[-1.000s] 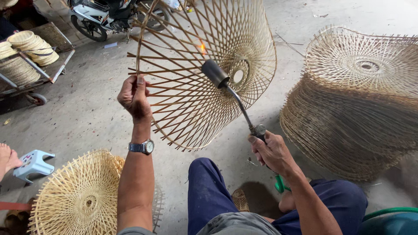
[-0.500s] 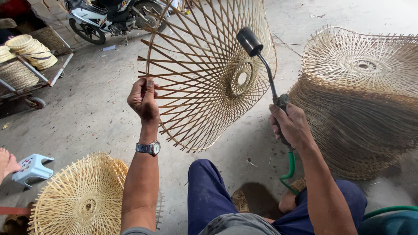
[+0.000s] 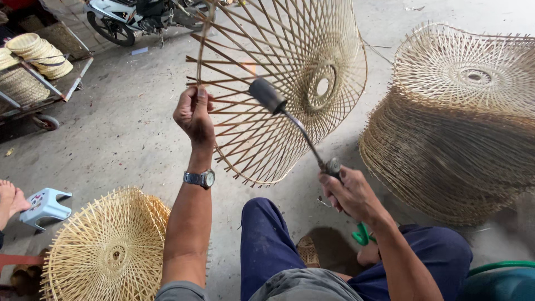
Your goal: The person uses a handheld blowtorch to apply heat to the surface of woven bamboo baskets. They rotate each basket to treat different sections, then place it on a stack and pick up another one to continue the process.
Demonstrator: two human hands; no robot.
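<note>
**Torch head inside the woven bamboo shade**

My left hand is clenched on the rim of the open-weave bamboo shade, holding it up in front of me, tilted so that its wide mouth faces me and its small round centre ring points away. The shade is a lattice of thin brown slats that cross in diamonds and fan out from the ring; loose slat ends bristle along the lower edge. The slats near my hand look darker brown than the pale shades around me. My right hand is closed around the handle of the gas torch, whose bent metal neck rises to a dark round head that sits in front of the lattice, just right of my left hand (a faint orange glow shows above the head, but I cannot tell a flame clearly). A wristwatch sits on my left wrist.

I sit low over a grey concrete floor, my knees in dark blue trousers. To my right stands a tall stack of pale woven shades; at my lower left lies another pale shade, flat on the floor. A small light-blue stool stands beside someone's bare foot at the left edge. Further off are a cart with coiled baskets and a parked motorbike.
</note>
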